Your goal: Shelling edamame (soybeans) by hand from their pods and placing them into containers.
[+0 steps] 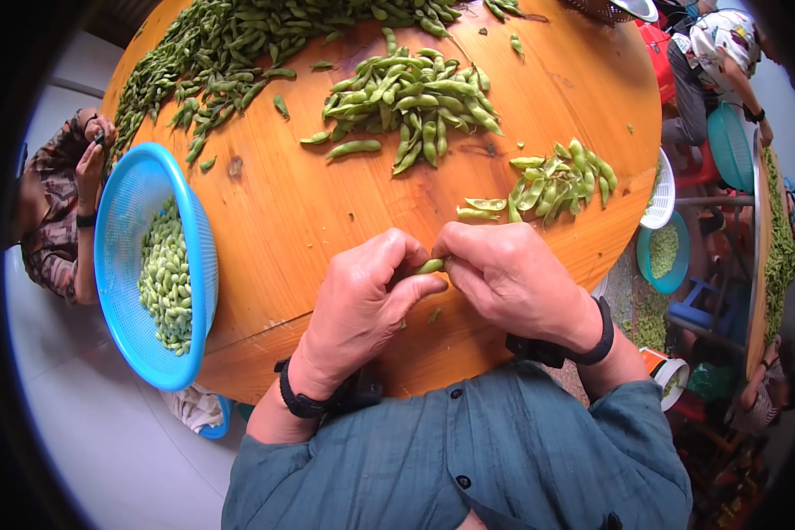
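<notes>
Between my two hands is one green soybean pod [430, 266], held low over the near part of the round wooden table. My left hand [362, 287] pinches its left end with thumb and bent forefinger. At the other end, the fingers of my right hand [517, 278] are closed round the pod's tip and partly hide it. Just beyond my right hand lies a small heap of split, opened pods [561, 184]. Farther out sits a pile of whole pods [415, 104]. To my left, a blue plastic colander [201, 225] holds many shelled beans [165, 281].
A large mound of pods [238, 53] covers the far left of the wooden table [283, 212]. One person [62, 203] is at the left edge; another [720, 53] reaches toward a second pod-covered table [777, 247] at right. Teal basins [664, 256] and a white bucket [673, 382] stand below.
</notes>
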Motion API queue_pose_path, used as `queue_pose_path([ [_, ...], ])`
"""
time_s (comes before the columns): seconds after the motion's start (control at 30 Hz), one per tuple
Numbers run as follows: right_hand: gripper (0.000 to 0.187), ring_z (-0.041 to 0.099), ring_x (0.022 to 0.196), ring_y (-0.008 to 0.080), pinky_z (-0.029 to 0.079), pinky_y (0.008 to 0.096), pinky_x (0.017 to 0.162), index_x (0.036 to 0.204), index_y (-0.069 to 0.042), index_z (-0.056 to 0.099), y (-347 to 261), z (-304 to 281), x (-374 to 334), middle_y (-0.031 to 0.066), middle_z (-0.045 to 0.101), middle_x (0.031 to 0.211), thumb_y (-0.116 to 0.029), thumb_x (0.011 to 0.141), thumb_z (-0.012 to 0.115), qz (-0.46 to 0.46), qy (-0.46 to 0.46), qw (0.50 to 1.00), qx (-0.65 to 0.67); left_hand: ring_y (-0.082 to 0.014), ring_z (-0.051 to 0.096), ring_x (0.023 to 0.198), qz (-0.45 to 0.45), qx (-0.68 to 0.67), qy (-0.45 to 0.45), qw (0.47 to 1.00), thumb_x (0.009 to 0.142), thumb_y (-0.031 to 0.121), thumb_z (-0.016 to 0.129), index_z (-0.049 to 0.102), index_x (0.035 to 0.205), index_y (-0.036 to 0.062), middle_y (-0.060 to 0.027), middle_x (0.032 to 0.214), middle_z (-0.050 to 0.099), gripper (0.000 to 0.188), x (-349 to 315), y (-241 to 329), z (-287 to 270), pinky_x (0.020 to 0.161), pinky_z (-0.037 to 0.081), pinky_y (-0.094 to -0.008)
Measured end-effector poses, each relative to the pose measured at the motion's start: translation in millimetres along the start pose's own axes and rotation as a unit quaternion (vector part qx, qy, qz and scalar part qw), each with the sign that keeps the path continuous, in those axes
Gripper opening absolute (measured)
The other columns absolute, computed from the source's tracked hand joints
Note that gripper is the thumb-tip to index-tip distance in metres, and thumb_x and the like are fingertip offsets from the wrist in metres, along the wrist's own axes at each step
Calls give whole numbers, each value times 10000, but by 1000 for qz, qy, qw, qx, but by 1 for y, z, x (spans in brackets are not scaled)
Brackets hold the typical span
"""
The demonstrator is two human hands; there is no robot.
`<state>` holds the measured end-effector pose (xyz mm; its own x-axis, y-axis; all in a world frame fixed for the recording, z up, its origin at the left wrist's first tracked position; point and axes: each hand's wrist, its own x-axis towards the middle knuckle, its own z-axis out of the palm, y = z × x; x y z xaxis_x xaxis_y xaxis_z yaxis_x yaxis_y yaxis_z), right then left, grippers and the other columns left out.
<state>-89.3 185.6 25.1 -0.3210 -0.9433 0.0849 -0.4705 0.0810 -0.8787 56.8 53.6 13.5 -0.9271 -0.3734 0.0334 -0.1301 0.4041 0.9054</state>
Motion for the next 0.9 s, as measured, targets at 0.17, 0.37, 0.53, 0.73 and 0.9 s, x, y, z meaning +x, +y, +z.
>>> queue_pose_path([
  [0.17,22,569,624,394,451,436,572,812,2,564,6,-4,1,203,538,654,21,822,558,-20,-21,999,14,-95,561,605,-166,-190,-32,967,876,107,734,646,919,-1,-37,743,623,146,0,5,-6,547,469,-255],
  [0.37,84,593,629,364,475,406,592,861,4,599,5,-8,4,197,571,686,31,805,542,-13,-38,999,31,-48,579,628,-247,-349,-37,903,990,195,619,669,985,7,-4,779,642,195,0,1,-11,536,493,-201],
  [0.53,50,619,662,339,489,406,600,850,-10,616,-4,-17,-4,165,587,698,2,812,586,-18,-96,993,72,-64,586,622,-218,-461,64,858,1010,225,583,663,1050,-10,-15,812,635,252,5,-21,-17,528,495,-190],
  [0.73,109,649,740,322,526,405,649,912,-68,672,15,-23,-15,112,620,775,-92,808,698,-14,-17,990,-140,-91,597,650,-265,-490,-1,831,992,162,594,637,1104,-6,-45,844,641,207,4,-5,-15,534,493,-196],
  [0.9,194,663,761,280,533,361,663,978,-41,672,5,-10,-14,118,637,826,-70,793,722,4,64,997,-54,-98,629,662,-243,-509,-62,823,975,139,626,612,1105,12,-67,863,674,182,1,-14,-11,563,528,-201],
])
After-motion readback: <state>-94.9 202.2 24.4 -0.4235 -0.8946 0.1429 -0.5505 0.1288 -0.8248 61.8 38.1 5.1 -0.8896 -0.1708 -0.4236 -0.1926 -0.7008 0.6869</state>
